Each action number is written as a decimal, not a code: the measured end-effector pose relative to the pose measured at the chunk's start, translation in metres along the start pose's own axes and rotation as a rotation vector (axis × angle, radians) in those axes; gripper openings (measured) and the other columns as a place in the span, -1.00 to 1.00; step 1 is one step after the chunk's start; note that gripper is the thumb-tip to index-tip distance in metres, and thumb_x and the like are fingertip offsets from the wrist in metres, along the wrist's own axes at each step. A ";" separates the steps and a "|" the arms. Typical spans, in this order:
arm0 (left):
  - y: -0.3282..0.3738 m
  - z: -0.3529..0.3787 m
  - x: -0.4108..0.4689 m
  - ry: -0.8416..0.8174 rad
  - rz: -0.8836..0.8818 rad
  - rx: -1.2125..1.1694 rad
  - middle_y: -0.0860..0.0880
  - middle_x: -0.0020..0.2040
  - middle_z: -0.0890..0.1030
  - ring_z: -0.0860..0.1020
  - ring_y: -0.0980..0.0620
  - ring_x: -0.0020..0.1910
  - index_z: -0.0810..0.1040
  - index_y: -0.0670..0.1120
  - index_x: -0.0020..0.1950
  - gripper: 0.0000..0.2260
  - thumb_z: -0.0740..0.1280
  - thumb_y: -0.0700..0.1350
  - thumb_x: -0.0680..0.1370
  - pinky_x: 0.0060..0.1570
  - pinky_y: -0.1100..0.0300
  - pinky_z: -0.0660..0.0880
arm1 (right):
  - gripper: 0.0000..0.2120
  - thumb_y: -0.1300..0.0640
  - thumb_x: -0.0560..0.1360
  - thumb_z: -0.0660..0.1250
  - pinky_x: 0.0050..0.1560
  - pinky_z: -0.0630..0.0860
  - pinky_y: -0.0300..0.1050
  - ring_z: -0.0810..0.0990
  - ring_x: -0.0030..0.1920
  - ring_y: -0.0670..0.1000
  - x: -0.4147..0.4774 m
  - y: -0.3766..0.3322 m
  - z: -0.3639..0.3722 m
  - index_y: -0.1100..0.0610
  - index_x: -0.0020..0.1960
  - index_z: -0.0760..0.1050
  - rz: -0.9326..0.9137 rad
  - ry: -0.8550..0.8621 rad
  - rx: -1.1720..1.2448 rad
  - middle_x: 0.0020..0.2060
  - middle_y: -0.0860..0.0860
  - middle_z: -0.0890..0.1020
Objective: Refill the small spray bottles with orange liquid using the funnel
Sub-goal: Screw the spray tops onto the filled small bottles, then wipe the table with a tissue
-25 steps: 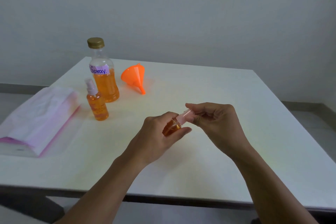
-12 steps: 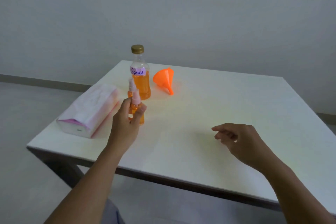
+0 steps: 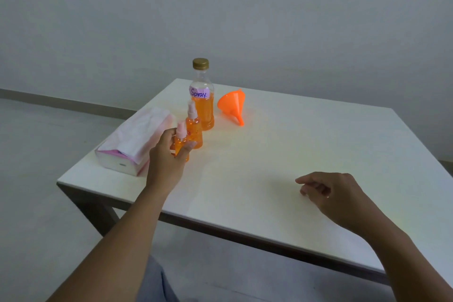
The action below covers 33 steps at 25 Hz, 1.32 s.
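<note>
My left hand (image 3: 169, 154) grips a small spray bottle (image 3: 181, 138) of orange liquid with a pale pink spray head, held upright near the table's left side. Just behind it stands a second small spray bottle (image 3: 195, 127), also orange and capped. Further back is the large clear bottle (image 3: 203, 95) labelled "Spray", gold cap on, about two thirds full of orange liquid. An orange funnel (image 3: 234, 105) lies on its side to the right of that bottle. My right hand (image 3: 328, 193) hovers over the table's right front, fingers loosely curled, holding nothing.
A soft pack of tissues (image 3: 133, 144) in pink and white wrap lies at the left edge of the white table (image 3: 306, 144). Grey floor shows to the left and below, and a grey wall stands behind.
My right hand let go of the small bottle's spray head and drew back to the right. My left hand carried the bottle left, down beside the other small spray bottle.
</note>
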<state>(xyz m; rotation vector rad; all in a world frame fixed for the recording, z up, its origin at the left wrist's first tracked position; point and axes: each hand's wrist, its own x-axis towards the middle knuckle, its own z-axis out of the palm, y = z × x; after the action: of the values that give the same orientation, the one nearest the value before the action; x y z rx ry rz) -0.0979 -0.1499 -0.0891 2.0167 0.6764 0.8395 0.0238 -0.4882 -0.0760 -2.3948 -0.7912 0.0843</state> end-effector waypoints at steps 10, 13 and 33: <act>0.012 -0.066 -0.019 0.225 0.211 0.167 0.01 0.15 0.59 0.56 0.05 0.02 0.50 0.00 0.26 -0.71 0.34 0.03 0.56 -0.04 0.18 0.55 | -0.78 0.16 0.57 0.41 -0.06 0.61 -0.29 0.65 -0.11 -0.21 -0.003 -0.078 0.051 -0.09 0.14 0.70 -0.201 -0.131 0.048 -0.13 -0.26 0.71; -0.008 -0.087 -0.014 0.229 0.164 0.367 -0.03 0.20 0.57 0.48 0.10 0.04 0.53 -0.01 0.24 -0.73 0.36 -0.04 0.55 -0.03 0.19 0.52 | -0.77 0.11 0.61 0.37 -0.02 0.59 -0.36 0.63 -0.09 -0.20 0.001 -0.123 0.081 -0.10 0.20 0.67 -0.287 -0.228 0.082 -0.01 -0.25 0.71; -0.031 -0.108 0.000 0.218 0.086 0.377 -0.04 0.18 0.65 0.55 0.01 0.08 0.65 -0.07 0.15 -0.63 0.42 0.14 0.47 0.06 0.25 0.35 | -0.71 0.39 0.55 0.35 0.02 0.38 -0.25 0.61 0.11 0.16 0.116 -0.271 0.178 0.23 0.23 0.65 -0.513 0.124 0.021 0.09 0.19 0.63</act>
<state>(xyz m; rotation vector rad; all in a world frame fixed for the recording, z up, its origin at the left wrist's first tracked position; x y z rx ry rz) -0.1849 -0.0817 -0.0689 2.3227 0.9326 1.0555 -0.0649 -0.1560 -0.0523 -2.0824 -1.3041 -0.2579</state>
